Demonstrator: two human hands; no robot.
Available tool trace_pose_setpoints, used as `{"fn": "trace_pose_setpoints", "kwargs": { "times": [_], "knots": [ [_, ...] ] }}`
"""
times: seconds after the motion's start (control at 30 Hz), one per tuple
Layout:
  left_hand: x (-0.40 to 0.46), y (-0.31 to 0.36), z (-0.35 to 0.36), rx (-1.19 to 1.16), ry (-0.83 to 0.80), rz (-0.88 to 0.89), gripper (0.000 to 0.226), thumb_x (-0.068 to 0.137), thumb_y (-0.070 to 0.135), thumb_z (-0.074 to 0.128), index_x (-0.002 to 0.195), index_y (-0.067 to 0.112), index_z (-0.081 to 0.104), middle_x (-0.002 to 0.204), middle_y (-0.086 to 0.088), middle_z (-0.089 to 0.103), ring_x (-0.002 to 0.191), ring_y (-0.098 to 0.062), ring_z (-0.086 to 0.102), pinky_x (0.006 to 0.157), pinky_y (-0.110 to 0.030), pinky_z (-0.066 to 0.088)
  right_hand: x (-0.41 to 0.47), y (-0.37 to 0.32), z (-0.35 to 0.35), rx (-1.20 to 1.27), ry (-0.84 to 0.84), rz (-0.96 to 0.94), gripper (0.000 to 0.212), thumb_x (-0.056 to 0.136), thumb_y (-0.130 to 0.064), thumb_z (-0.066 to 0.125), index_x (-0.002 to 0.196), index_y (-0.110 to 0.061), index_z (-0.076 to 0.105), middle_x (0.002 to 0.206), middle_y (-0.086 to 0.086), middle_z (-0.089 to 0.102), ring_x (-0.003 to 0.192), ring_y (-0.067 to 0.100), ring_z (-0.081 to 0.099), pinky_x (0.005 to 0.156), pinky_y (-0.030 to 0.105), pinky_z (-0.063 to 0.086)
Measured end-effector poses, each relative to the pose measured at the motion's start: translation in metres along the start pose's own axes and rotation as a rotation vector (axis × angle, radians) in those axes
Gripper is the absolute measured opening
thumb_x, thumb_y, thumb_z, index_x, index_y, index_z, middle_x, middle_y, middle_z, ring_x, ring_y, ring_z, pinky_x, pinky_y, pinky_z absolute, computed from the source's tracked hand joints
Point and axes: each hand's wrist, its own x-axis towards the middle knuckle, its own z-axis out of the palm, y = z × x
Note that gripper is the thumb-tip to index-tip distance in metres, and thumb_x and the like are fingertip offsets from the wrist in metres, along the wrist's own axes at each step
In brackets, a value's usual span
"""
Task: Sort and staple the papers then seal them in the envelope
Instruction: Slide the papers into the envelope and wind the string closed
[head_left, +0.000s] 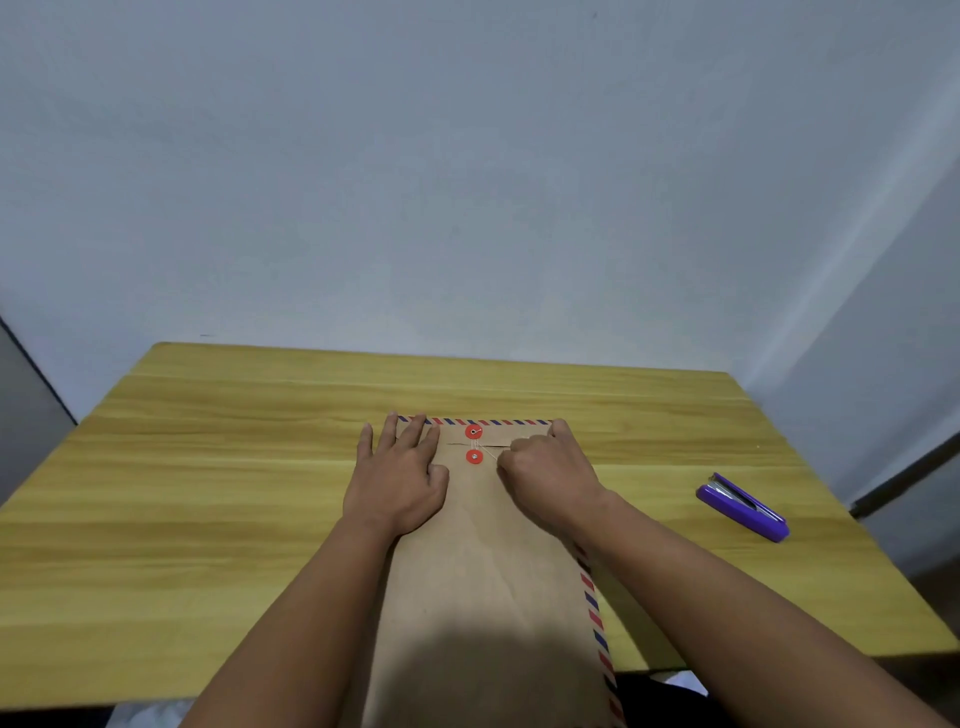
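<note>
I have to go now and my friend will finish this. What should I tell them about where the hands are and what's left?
Left hand: flat and open, pressing down the brown envelope near its flap.
Right hand: fingers pinched on the thin string beside the two red buttons.
The envelope lies in the middle of the wooden table, flap folded down. The purple stapler sits off to the right, untouched.
No loose papers show, so they seem to be inside already.
Left: finish winding the string around the buttons to seal it.

Soft even light, wide-angle bending at edges.
</note>
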Motion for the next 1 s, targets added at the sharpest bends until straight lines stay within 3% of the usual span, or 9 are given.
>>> {"fn": "trace_pose_setpoints", "kwargs": {
  "times": [0.17, 0.27, 0.43, 0.6, 0.73, 0.83, 1.0],
  "knots": [
    [0.0, 0.0, 0.001, -0.003, 0.0, 0.002, 0.073, 0.089, 0.043, 0.019, 0.159, 0.026, 0.03, 0.172, 0.003, 0.015, 0.159, -0.028, 0.003, 0.127, -0.055, 0.0, -0.008, -0.007, -0.005, -0.023, 0.022, -0.106, 0.023, 0.091, -0.007, 0.055, 0.07, -0.017, 0.057, 0.064, -0.001, 0.051, 0.058, 0.029, 0.042, 0.072, 0.041, 0.011],
    [0.001, -0.002, 0.001, 0.001, -0.003, 0.007, 0.072, 0.091, 0.042, 0.019, 0.16, 0.026, 0.03, 0.172, 0.002, 0.015, 0.159, -0.028, 0.004, 0.127, -0.055, 0.0, -0.004, -0.02, -0.009, -0.005, 0.014, -0.165, 0.024, 0.092, -0.009, 0.057, 0.07, -0.018, 0.056, 0.066, -0.001, 0.056, 0.06, 0.028, 0.045, 0.074, 0.04, 0.019],
    [0.001, -0.003, 0.0, 0.016, -0.013, 0.019, 0.072, 0.091, 0.04, 0.017, 0.16, 0.025, 0.028, 0.172, 0.002, 0.014, 0.159, -0.029, 0.003, 0.127, -0.054, -0.001, 0.015, -0.031, -0.011, 0.115, 0.035, -0.181, 0.023, 0.095, -0.01, 0.054, 0.075, -0.021, 0.048, 0.076, 0.001, 0.063, 0.063, 0.027, 0.039, 0.073, 0.04, 0.02],
    [0.002, -0.005, 0.001, 0.022, -0.01, 0.034, 0.07, 0.091, 0.04, 0.017, 0.159, 0.026, 0.028, 0.172, 0.002, 0.015, 0.159, -0.03, 0.003, 0.127, -0.055, 0.0, 0.046, -0.024, -0.014, 0.192, 0.044, -0.175, 0.026, 0.1, -0.018, 0.048, 0.076, -0.026, 0.053, 0.077, -0.005, 0.063, 0.064, 0.023, 0.042, 0.073, 0.04, 0.025],
    [0.001, -0.005, 0.002, 0.024, -0.006, 0.043, 0.067, 0.093, 0.039, 0.022, 0.159, 0.027, 0.028, 0.171, 0.002, 0.016, 0.159, -0.029, 0.004, 0.126, -0.056, 0.001, 0.075, -0.001, -0.016, 0.208, 0.001, -0.191, 0.025, 0.086, -0.013, 0.058, 0.066, -0.025, 0.051, 0.07, -0.008, 0.056, 0.057, 0.014, 0.045, 0.071, 0.036, 0.022],
    [0.001, -0.005, 0.001, 0.026, -0.004, 0.043, 0.066, 0.094, 0.038, 0.024, 0.159, 0.026, 0.028, 0.171, 0.002, 0.016, 0.159, -0.029, 0.003, 0.126, -0.056, 0.0, 0.09, 0.008, -0.005, 0.257, -0.008, -0.174, 0.02, 0.095, -0.02, 0.054, 0.084, -0.025, 0.069, 0.082, -0.005, 0.068, 0.072, 0.02, 0.061, 0.077, 0.037, 0.031],
    [0.001, -0.004, 0.001, 0.021, 0.0, 0.039, 0.065, 0.095, 0.037, 0.027, 0.159, 0.025, 0.029, 0.171, 0.002, 0.015, 0.159, -0.029, 0.003, 0.126, -0.055, -0.001, 0.097, 0.019, 0.01, 0.387, -0.05, -0.018, 0.021, 0.102, -0.027, 0.055, 0.103, -0.022, 0.075, 0.105, -0.006, 0.076, 0.102, 0.02, 0.067, 0.093, 0.04, 0.039]
  ]
}}
